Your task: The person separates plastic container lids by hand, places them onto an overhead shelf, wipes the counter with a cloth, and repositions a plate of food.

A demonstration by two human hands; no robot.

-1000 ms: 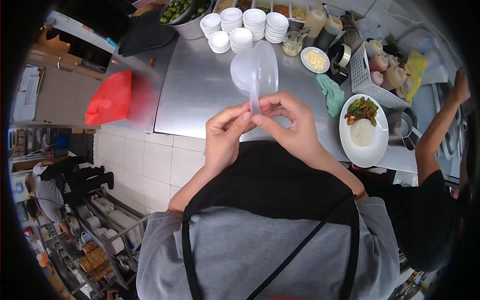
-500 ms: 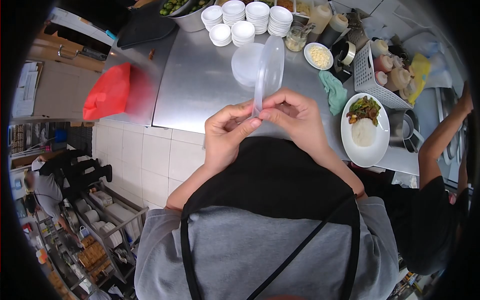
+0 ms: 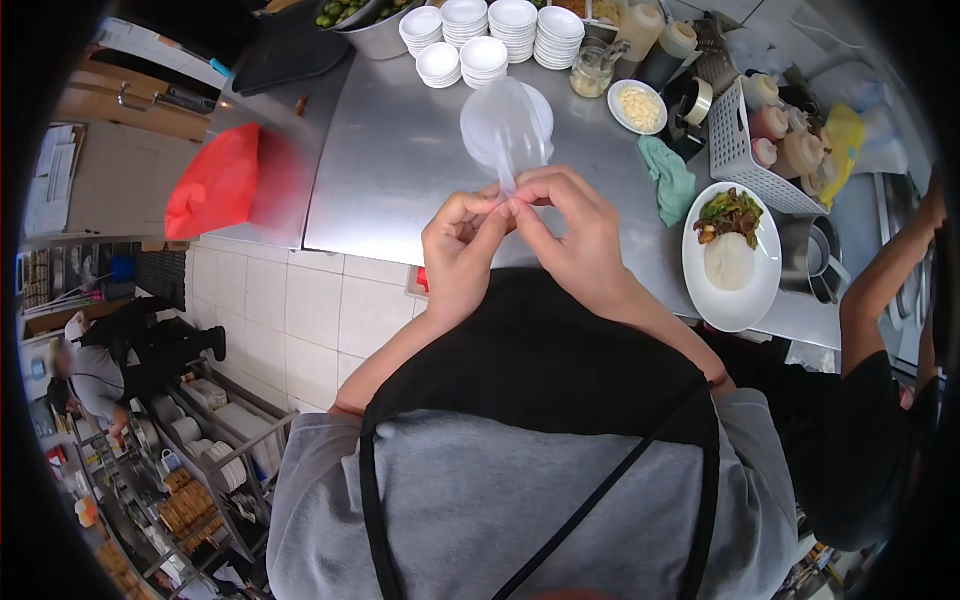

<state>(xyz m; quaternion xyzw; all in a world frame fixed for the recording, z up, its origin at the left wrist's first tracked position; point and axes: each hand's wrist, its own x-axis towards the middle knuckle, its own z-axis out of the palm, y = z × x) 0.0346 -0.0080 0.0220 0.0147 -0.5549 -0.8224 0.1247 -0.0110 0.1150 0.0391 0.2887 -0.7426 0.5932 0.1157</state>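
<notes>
Lengthwise, the translucent plastic bag points far, beyond the left grip and right grip pinching its neck.

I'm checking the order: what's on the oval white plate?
The oval white plate bears white rice and brown-and-green food; the plate's surface beneath them is covered.

A brushed, silver-grey steel counter spans the upper view, a pale sheen of light along its front. Below it stretches a floor of square, off-white tiles. At left stand a light-brown wooden cabinet and, lower down, a grey metal-framed rack. White wall tiles show at upper right.
</notes>
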